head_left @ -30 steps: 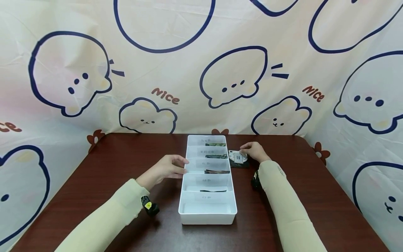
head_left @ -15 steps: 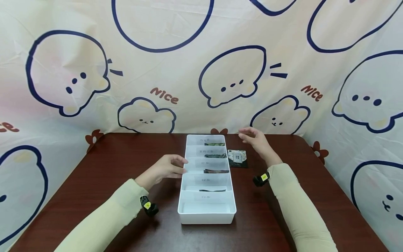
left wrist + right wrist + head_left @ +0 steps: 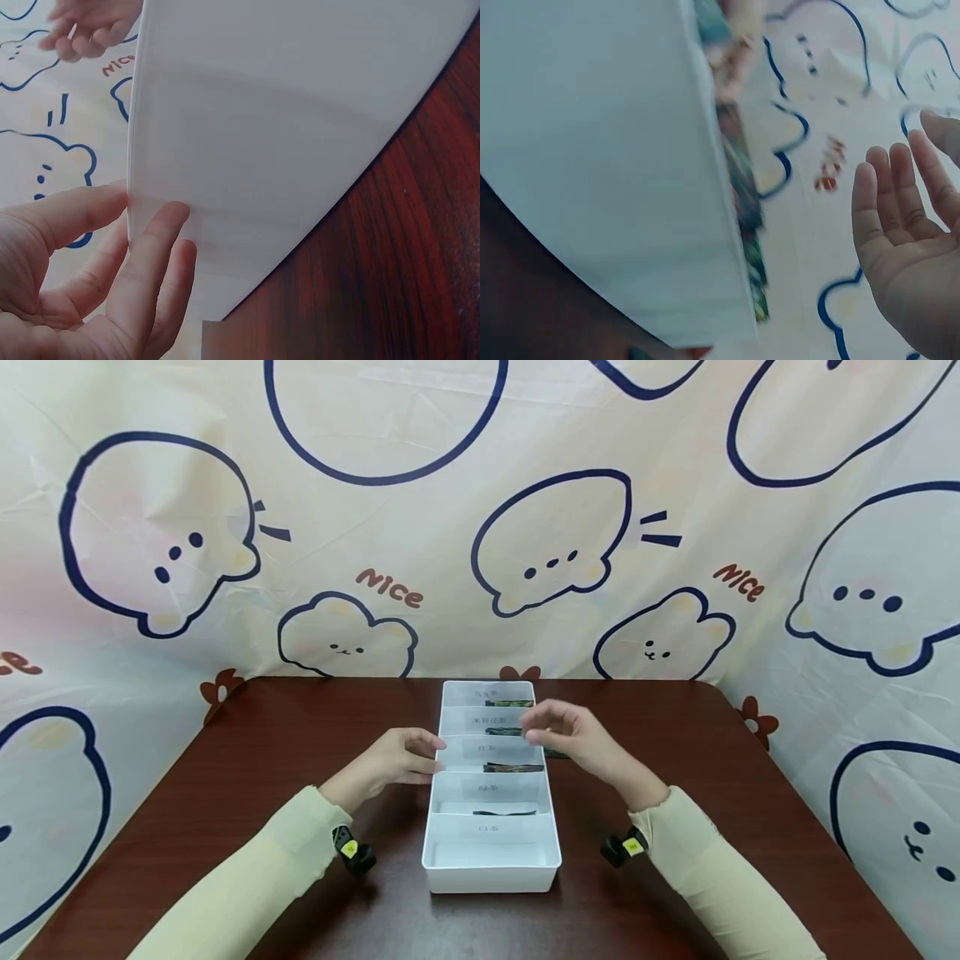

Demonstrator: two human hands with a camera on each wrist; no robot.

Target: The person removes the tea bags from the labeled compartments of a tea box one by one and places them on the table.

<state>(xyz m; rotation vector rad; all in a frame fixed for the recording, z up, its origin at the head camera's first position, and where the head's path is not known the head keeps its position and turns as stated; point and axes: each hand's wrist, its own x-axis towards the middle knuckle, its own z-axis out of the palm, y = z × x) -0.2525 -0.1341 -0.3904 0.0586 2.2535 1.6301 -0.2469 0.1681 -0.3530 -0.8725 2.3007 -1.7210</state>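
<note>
Sideways, red-brown wood-grained tabletop (image 3: 262, 735) leaves room beside the white rectangular compartment box (image 3: 491, 881), long axis pointing away; my left hand (image 3: 393, 756) touches its left edge, my loose-fingered right hand (image 3: 577, 735) hovers apart.

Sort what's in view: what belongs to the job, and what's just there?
Likely the job:
white divided box
packets in it
left hand at the rim
right hand, empty
dark item beside the box, mostly hidden

Just there:
table
patterned backdrop
wrist devices

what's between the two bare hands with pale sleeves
In the head view, part of a long white compartmented plastic box lies between the bare left hand and bare right hand.
</note>
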